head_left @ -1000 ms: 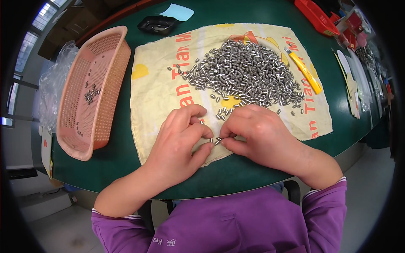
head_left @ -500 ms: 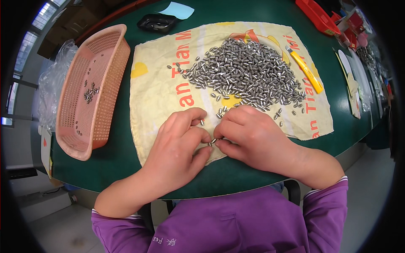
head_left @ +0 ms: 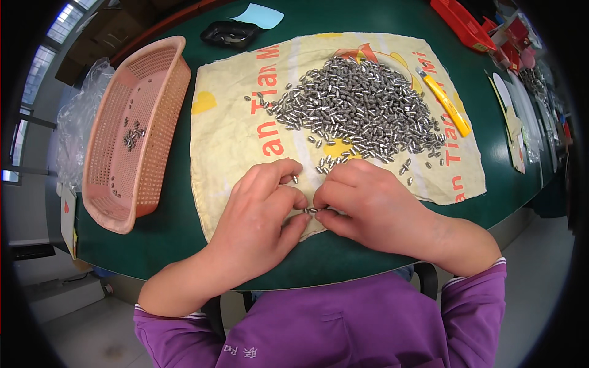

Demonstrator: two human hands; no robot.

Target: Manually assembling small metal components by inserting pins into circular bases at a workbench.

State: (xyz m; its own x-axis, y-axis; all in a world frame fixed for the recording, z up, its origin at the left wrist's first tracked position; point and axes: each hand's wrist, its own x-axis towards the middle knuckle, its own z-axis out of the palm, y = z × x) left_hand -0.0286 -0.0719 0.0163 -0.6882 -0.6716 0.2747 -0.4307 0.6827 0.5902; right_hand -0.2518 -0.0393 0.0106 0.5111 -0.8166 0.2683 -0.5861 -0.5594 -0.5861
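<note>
My left hand (head_left: pixel 257 211) and my right hand (head_left: pixel 371 199) meet at the near edge of a pale printed cloth (head_left: pixel 227 138). Thumb and forefinger of each are pinched around small silvery metal parts (head_left: pixel 311 210), held end to end between the hands; fingertips partly cover them. Another such barrel-shaped metal part (head_left: pixel 295 180) shows by the curled fingers of my left hand. Beyond the hands a large pile of the same small metal parts (head_left: pixel 362 104) is heaped on the cloth, with several loose ones around its edge.
A pink plastic basket (head_left: pixel 162 138) with a few metal parts inside stands at the left. Right of the pile lies a yellow utility knife (head_left: pixel 451 107). A black tray (head_left: pixel 230 35), light-blue paper (head_left: pixel 261 15) and a red tray (head_left: pixel 460 24) sit at the back of the green table (head_left: pixel 288 267).
The right fingertips have tilted slightly, and the metal parts between the hands now lie more level. Both hands otherwise keep their place.
</note>
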